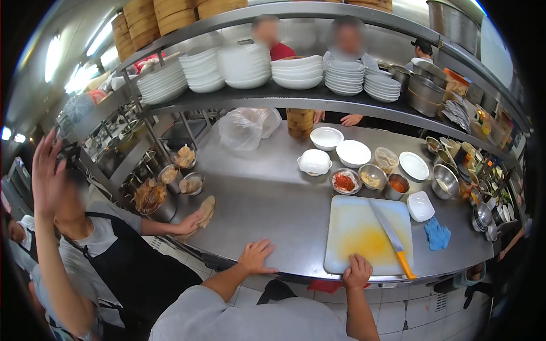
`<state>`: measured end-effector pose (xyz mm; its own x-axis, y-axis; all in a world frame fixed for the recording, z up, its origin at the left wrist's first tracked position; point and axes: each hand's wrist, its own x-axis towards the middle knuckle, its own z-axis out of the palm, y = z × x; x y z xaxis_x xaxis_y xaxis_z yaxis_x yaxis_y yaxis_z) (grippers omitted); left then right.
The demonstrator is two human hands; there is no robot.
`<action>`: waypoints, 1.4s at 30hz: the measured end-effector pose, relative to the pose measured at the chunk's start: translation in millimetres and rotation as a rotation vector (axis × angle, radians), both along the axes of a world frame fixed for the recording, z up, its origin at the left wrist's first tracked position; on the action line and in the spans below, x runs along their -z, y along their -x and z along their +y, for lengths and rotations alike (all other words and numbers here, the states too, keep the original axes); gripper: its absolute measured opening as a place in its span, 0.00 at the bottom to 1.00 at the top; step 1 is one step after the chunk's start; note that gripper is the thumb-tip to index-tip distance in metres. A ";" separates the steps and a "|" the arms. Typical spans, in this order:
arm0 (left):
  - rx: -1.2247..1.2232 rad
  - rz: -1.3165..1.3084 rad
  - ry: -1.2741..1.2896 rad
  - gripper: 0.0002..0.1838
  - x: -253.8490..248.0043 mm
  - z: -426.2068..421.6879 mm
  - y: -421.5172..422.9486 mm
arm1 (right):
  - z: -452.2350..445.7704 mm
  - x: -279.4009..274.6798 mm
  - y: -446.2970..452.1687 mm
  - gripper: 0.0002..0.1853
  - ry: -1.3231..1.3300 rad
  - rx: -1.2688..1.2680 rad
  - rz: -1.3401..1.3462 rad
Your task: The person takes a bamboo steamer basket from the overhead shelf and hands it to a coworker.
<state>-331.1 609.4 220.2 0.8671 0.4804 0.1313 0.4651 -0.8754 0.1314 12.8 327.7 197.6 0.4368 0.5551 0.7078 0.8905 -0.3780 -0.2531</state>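
Observation:
My left hand (257,256) lies flat on the front edge of the steel counter (250,210), fingers spread, holding nothing. On the near edge of a white cutting board (341,219) rests my right hand (358,271), its fingers curled together with nothing visible in them. A yellow-orange stain marks the board's middle. To the right of that hand, a large kitchen knife (389,230) lies across the board, its yellow handle over the front edge. A crumpled blue cloth (437,233) and a square white bowl (421,206) sit right of the board.
Behind the board stand white bowls (353,153), a bowl of red food (344,181) and a tin of orange sauce (397,185). At left, a co-worker's hand (192,223) touches a beige cloth (208,210). Stacked white dishes (296,73) fill the overhead shelf; people stand beyond it.

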 end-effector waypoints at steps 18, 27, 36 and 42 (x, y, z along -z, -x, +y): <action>0.031 -0.089 -0.016 0.56 -7.6 -3.0 1.7 | 0.9 -0.6 1.3 0.22 0.016 -0.009 0.040; 0.012 -0.149 -0.042 0.42 -2.4 -0.2 1.3 | 3.7 0.1 1.7 0.23 0.018 -0.007 0.042; -0.005 -0.111 -0.044 0.40 -1.2 -0.9 0.9 | 2.9 0.7 2.2 0.24 0.034 0.002 0.049; -0.006 -0.113 -0.055 0.39 -2.2 -2.0 -0.6 | 2.8 1.9 1.2 0.23 0.013 -0.007 0.034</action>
